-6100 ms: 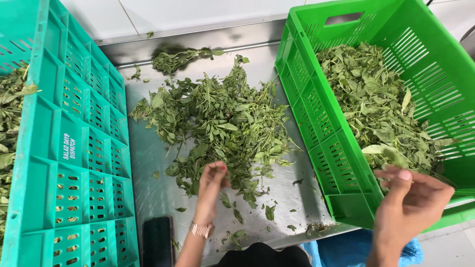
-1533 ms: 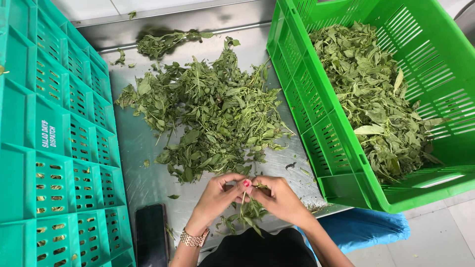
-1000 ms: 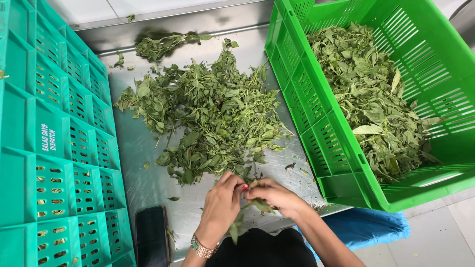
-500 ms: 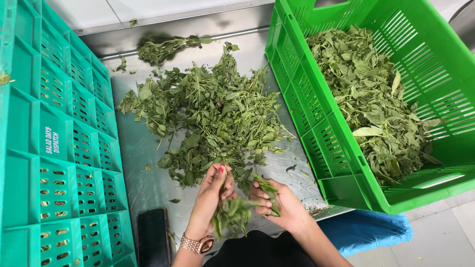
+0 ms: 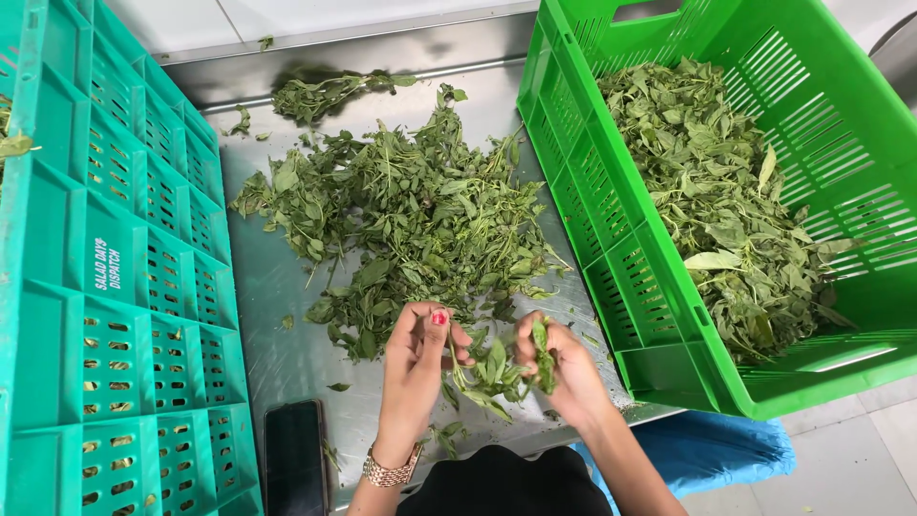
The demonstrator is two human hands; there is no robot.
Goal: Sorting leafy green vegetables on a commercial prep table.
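Observation:
My left hand (image 5: pixel 416 361) pinches the stem of a leafy green sprig (image 5: pixel 487 371) just above the near edge of the steel table (image 5: pixel 282 344). My right hand (image 5: pixel 564 368) is closed around leaves of the same sprig, a few of them sticking up between its fingers. Both hands sit close together, right in front of a big loose pile of leafy herb stems (image 5: pixel 411 215) spread over the middle of the table. A metal watch is on my left wrist.
A bright green crate (image 5: pixel 659 325) on the right holds picked leaves (image 5: pixel 726 201). A teal crate (image 5: pixel 105 315) stands on the left. A dark phone (image 5: pixel 294 457) lies at the table's near edge. A small bunch of herbs (image 5: pixel 320 94) lies at the back. Blue plastic (image 5: pixel 712 449) sits below.
My right hand came back from over the green crate to join the left at the table's near edge. Both now hold a sprig and have drawn slightly apart along it.

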